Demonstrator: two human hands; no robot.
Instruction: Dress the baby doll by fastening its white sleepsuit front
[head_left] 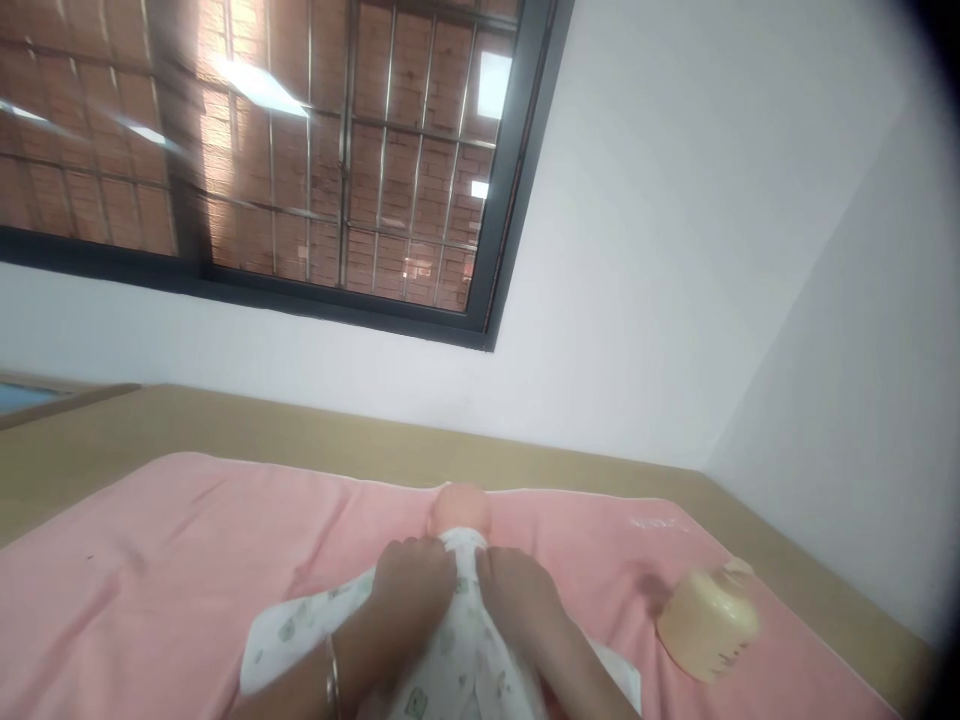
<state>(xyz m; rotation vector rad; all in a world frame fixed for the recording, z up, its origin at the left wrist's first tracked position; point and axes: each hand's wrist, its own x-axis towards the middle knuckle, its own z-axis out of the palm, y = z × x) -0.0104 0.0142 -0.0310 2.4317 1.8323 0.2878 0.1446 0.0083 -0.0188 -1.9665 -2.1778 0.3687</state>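
Note:
A baby doll lies on its back on a pink towel [187, 560], its bald head [459, 508] pointing away from me. It wears a white printed garment [450, 660]. My left hand [411, 590] and my right hand [517, 595] rest side by side on the doll's chest, just under the neck. Both have their fingers curled and pinched on the garment's front edges. A thin bangle sits on my left wrist.
A pale yellow tub [709, 622] lies on its side on the towel, right of the doll. The towel covers a tan surface [225, 425] that meets white walls. A dark-framed barred window [300, 150] is on the far wall.

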